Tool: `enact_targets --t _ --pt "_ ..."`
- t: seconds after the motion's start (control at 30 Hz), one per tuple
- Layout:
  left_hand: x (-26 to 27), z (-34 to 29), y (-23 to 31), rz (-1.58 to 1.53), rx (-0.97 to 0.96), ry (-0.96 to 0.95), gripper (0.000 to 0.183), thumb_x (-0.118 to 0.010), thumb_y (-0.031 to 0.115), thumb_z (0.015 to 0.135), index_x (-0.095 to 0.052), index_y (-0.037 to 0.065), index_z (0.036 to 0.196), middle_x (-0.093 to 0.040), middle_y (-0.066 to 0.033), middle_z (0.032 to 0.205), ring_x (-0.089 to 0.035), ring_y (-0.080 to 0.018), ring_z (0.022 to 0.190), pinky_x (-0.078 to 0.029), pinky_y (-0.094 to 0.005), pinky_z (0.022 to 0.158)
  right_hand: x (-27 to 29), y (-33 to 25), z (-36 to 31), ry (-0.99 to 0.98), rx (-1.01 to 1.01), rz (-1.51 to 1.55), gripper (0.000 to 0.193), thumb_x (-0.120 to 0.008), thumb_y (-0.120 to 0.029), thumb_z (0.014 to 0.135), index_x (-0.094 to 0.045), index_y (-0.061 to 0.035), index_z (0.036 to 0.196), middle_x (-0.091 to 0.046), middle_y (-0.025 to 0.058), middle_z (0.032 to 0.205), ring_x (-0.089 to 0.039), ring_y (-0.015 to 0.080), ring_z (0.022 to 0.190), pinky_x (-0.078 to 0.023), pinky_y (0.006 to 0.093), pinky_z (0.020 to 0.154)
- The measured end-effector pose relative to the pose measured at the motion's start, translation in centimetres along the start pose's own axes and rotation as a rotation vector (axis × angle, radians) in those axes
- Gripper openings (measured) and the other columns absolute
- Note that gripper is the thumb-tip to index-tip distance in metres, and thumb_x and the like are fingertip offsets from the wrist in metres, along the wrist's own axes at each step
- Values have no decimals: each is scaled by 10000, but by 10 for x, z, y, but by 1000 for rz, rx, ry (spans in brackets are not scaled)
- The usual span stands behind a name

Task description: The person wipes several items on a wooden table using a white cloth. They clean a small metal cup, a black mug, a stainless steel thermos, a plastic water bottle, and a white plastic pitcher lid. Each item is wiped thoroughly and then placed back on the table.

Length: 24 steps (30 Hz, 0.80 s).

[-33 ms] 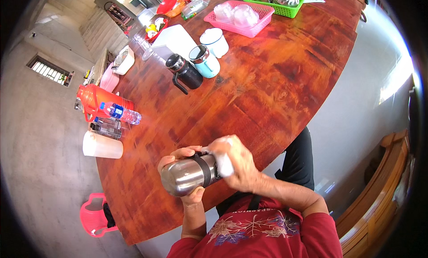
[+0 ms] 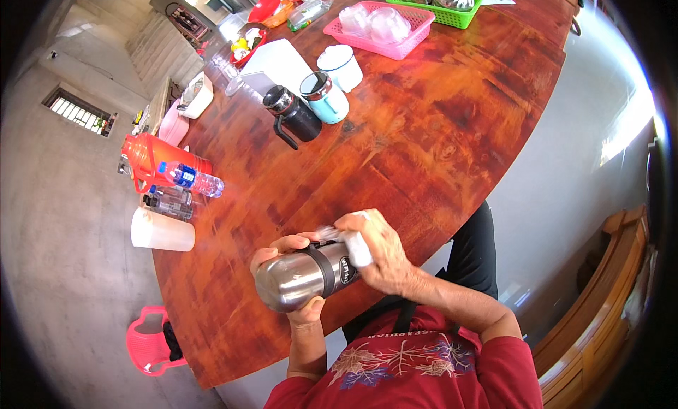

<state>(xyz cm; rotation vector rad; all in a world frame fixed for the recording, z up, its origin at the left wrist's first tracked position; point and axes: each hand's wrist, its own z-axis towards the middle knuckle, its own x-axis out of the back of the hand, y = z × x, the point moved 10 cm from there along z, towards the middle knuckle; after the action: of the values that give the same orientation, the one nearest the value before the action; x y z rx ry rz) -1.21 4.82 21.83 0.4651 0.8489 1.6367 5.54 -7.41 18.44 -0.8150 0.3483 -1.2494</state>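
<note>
A stainless steel thermos flask [image 2: 286, 282] with a dark strap round its middle lies tilted in my left hand [image 2: 308, 311], just above the near edge of the table. The fingers curl over its far side and the thumb presses from below; the palm is hidden behind the steel. My right hand [image 2: 383, 252] is closed on a crumpled white cloth [image 2: 358, 249], which lies against the end of the flask away from its rounded end. An oval dark label shows beside the cloth.
On the brown wooden table [image 2: 417, 140] stand a black mug [image 2: 300, 119], a light blue mug [image 2: 327, 102] and a white mug [image 2: 342, 68]. Pink [image 2: 400, 50] and green [image 2: 462, 17] baskets sit farther back. A red jug [image 2: 159, 155], bottles and a white cup [image 2: 162, 230] line the left edge.
My right hand has shifted slightly with the white cloth, uncovering more of the flask's dark oval label. The left hand and flask stay in place.
</note>
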Motion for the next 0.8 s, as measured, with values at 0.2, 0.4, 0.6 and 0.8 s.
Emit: enact_targets --t 0.2,0.4,0.6,0.8 --pt "-9 -3 5 -49 -49 -57 845 -849 266 630 -331 110 1280 -543 -192 1104 -569 -354 1005 -492 -495 870 -3 38 -33 -95 -238 -130 382 -555 -115 798 -487 -129 1174 -548 89 1074 -489 315 1037 -353 441 874" --pt "-5 0 -1 -80 -24 -16 827 -831 260 645 -332 98 1283 -546 -199 1085 -566 -351 991 -493 -491 860 5 22 -49 -72 -219 50 448 -565 -108 781 -482 -99 1221 -509 128 1181 -460 327 1067 -302 421 965" --pt "-24 -4 6 -33 -64 -143 829 -850 304 643 -351 125 1281 -487 -220 1202 -512 -355 1130 -466 -484 924 24 6 -8 19 -275 537 191 -561 -67 859 -590 -43 1046 -554 136 1124 -531 290 1054 -433 378 917" --pt "-20 -5 18 268 -50 -46 758 -804 458 693 -411 231 1301 -201 -288 1492 -255 -389 1381 -256 -493 1124 -1 -74 31 -182 142 177 287 -564 -253 874 -545 -45 1070 -536 166 1141 -532 339 1024 -419 445 852"
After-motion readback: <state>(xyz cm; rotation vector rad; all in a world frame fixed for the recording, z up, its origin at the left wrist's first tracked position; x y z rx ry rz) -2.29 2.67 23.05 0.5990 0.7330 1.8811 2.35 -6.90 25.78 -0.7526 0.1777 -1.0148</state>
